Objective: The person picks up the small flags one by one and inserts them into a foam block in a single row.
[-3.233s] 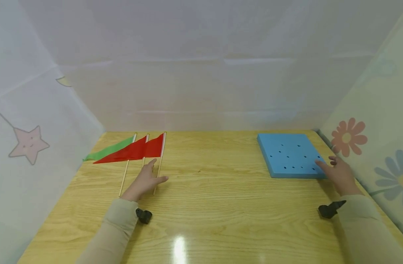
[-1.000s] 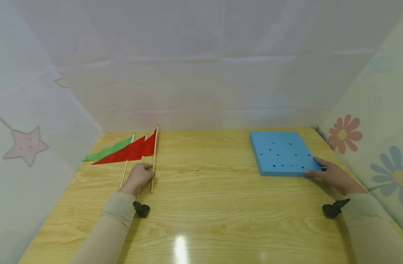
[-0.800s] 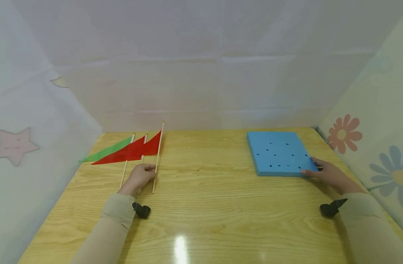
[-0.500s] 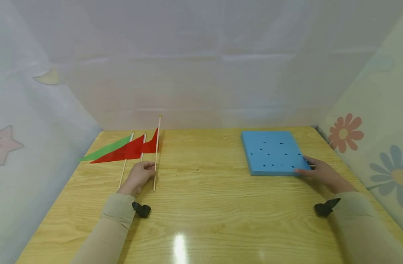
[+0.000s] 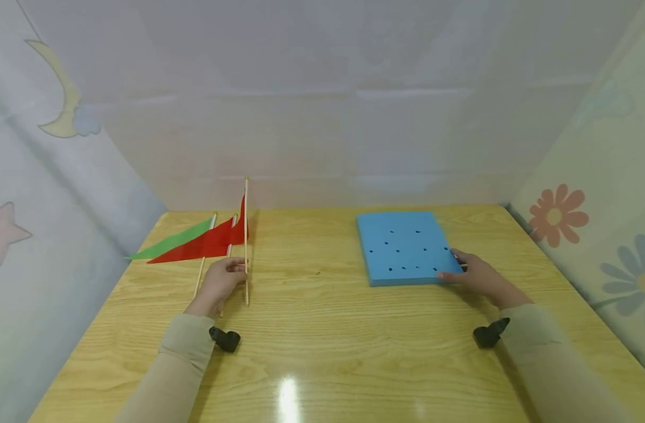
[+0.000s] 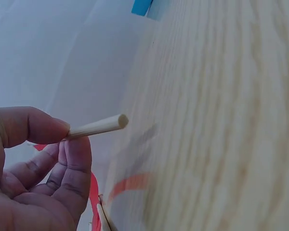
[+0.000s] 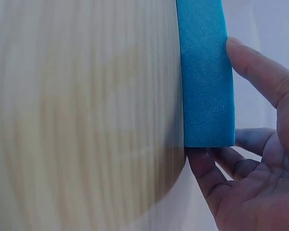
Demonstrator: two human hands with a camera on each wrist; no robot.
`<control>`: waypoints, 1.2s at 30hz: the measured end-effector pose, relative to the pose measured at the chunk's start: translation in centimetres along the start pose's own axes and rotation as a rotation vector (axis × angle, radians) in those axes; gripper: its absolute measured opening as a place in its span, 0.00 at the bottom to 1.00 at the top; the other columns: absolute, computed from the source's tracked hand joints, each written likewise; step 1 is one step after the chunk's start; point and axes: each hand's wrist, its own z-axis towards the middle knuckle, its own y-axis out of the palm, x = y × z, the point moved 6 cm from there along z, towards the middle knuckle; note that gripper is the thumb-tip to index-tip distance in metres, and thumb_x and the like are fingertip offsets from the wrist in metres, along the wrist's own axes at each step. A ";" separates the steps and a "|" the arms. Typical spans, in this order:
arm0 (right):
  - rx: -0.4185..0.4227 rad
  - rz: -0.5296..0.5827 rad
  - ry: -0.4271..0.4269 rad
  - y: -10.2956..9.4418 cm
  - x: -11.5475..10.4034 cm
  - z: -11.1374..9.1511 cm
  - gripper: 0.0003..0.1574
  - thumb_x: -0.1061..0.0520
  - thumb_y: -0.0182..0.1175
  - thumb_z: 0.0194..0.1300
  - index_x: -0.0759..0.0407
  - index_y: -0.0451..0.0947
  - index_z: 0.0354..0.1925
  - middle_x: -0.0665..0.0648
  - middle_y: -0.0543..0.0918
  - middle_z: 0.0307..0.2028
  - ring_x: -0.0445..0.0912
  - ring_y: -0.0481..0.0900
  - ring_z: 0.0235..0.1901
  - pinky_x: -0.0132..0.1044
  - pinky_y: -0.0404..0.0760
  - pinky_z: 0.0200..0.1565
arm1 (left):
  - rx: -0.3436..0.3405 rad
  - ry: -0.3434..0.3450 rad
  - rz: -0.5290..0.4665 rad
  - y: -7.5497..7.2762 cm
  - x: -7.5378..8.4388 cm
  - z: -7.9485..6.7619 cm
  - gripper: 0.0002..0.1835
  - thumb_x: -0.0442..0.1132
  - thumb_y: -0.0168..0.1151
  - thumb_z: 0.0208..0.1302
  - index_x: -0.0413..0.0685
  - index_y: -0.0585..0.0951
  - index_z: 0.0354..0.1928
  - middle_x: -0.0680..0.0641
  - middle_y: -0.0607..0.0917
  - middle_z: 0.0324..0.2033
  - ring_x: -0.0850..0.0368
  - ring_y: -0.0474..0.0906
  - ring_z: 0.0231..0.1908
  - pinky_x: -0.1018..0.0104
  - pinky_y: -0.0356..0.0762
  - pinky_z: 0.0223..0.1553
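Note:
My left hand (image 5: 218, 285) pinches the wooden stick of a small red pennant flag (image 5: 246, 229) between thumb and fingertips; its top end is raised and its cloth hangs down. The left wrist view shows the bare end of the stick (image 6: 98, 126) pointing out past the thumb. Left of it lie another red flag (image 5: 195, 249) and a green flag (image 5: 182, 237), partly overlapped. My right hand (image 5: 481, 276) grips the near right corner of a blue foam board (image 5: 402, 258) with small holes. In the right wrist view the thumb rests on its top and fingers touch its side.
Everything sits on a wood-grain table (image 5: 322, 341). A pale sheet (image 5: 301, 117) stands behind it, with printed side walls left and right. The board and the flags lie toward the table's back edge, well apart.
My left hand has taken hold of the rightmost red flag's stick and tilted its top end up. My right hand has gripped the board's corner and slid the board left along the table.

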 end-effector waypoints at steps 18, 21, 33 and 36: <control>0.038 -0.012 -0.036 3.4 -4.4 1.6 0.63 0.43 0.68 0.70 0.79 0.44 0.77 0.86 0.57 0.70 0.77 0.58 0.69 0.69 0.63 0.65 | 0.093 0.100 0.024 0.4 2.2 0.1 0.23 0.25 0.55 0.69 0.30 0.72 0.66 0.38 0.76 0.49 0.50 0.71 0.48 0.67 0.78 0.46; 0.046 -0.022 -0.053 4.0 -5.1 2.0 0.62 0.43 0.68 0.70 0.79 0.46 0.77 0.86 0.59 0.69 0.76 0.60 0.69 0.68 0.65 0.65 | 0.095 0.132 0.042 0.6 2.7 0.1 0.23 0.25 0.56 0.69 0.30 0.73 0.65 0.36 0.77 0.50 0.50 0.72 0.48 0.71 0.77 0.43; 0.043 0.008 -0.067 6.0 -7.5 3.0 0.65 0.43 0.70 0.68 0.78 0.44 0.77 0.85 0.62 0.68 0.74 0.63 0.69 0.65 0.66 0.66 | 0.118 0.174 0.040 1.7 4.0 0.3 0.22 0.26 0.57 0.68 0.32 0.75 0.64 0.35 0.79 0.51 0.48 0.74 0.48 0.74 0.76 0.41; 0.045 -0.005 -0.075 6.2 -7.8 3.1 0.66 0.43 0.70 0.68 0.79 0.42 0.77 0.84 0.60 0.69 0.73 0.60 0.71 0.65 0.64 0.67 | 0.125 0.187 0.052 1.9 4.2 0.5 0.22 0.27 0.57 0.68 0.32 0.75 0.64 0.35 0.79 0.51 0.48 0.74 0.47 0.72 0.76 0.42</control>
